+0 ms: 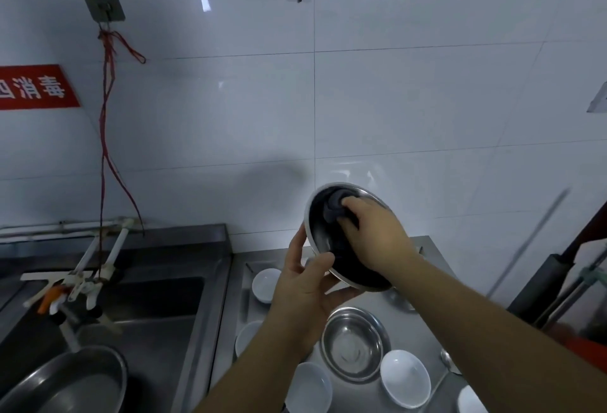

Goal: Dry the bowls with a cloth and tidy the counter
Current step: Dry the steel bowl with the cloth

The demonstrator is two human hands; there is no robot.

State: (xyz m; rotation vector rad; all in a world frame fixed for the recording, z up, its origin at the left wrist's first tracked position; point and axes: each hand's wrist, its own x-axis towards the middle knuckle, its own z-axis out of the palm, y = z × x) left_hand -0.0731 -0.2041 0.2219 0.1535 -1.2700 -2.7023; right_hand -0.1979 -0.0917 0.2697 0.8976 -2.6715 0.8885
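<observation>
Steel bowl (331, 241) tilted above counter (423, 324): left hand (303, 284) fingers curled round rim, right hand (374, 232) fingers pressing dark cloth (335, 204) inside.

The left hand (303, 284) holds a shiny metal bowl (349, 238) up in the air, tipped on its side, with the thumb over the rim. The right hand (377, 232) is inside the bowl and presses a dark cloth (336, 207) against it.

Below, on the metal counter (417, 317), sits another metal bowl (354, 345) — open side up. White bowls lie around it: one (266, 283) near the back, one (405, 376) to the right, one (310, 389) in front.

On the left is a sink (157, 301) with a big metal pan (65, 383) in it. A red string (105, 123) hangs from a hook (102, 2) on the white tiled wall — beside a red sign (34, 87).
</observation>
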